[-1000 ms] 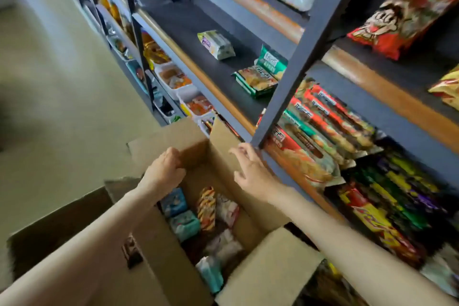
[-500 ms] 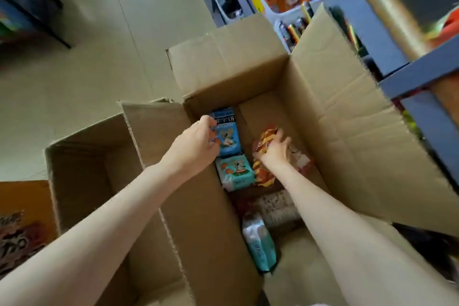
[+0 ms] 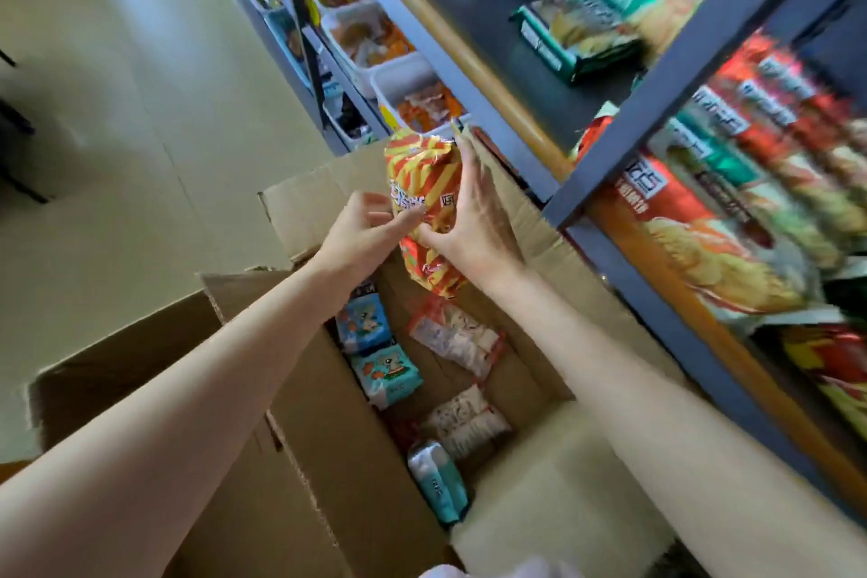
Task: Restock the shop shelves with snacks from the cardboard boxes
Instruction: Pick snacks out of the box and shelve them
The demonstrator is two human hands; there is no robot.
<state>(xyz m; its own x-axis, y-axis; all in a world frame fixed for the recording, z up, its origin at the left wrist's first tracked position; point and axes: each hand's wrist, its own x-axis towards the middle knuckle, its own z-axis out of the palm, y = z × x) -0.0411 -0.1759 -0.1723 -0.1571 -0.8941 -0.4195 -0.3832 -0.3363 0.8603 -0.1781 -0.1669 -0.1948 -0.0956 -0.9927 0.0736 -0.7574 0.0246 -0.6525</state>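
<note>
**Currently in hand: one striped snack bag, lifted above the open carton**

Item 1. Red-and-yellow striped snack bag (image 3: 424, 211), upright, held in the air above the far end of the cardboard box (image 3: 558, 502). Lettering on its front is too blurred to read.

Item 2. Right hand (image 3: 474, 221), fingers extended up the bag's right side, thumb pressed against its front; it grips the bag.

Item 3. Left hand (image 3: 359, 230), fingertips pinching the bag's left edge at mid-height.

Item 4. Cardboard box, flaps folded outward, standing on the floor just beside the shelving. Contents along its left wall: two light-blue cartoon-printed packs (image 3: 375, 343), one behind the other. Near the middle: a clear pack with red ends (image 3: 452, 338) and a white printed pack (image 3: 464, 425). At the near end: a teal-and-white pack (image 3: 438, 481).

Item 5. Second cardboard box (image 3: 117, 366), open, touching the first on its left; contents hidden.

Item 6. Dark blue shelving unit (image 3: 657, 75) with wooden front edges, at right. Upper shelf: green chip bags (image 3: 591, 24). Lower shelf: a row of red and green chip bags (image 3: 732, 202), blurred.

Item 7. White bins (image 3: 375, 42) of orange snacks, on low shelves beyond the box's far edge.
</note>
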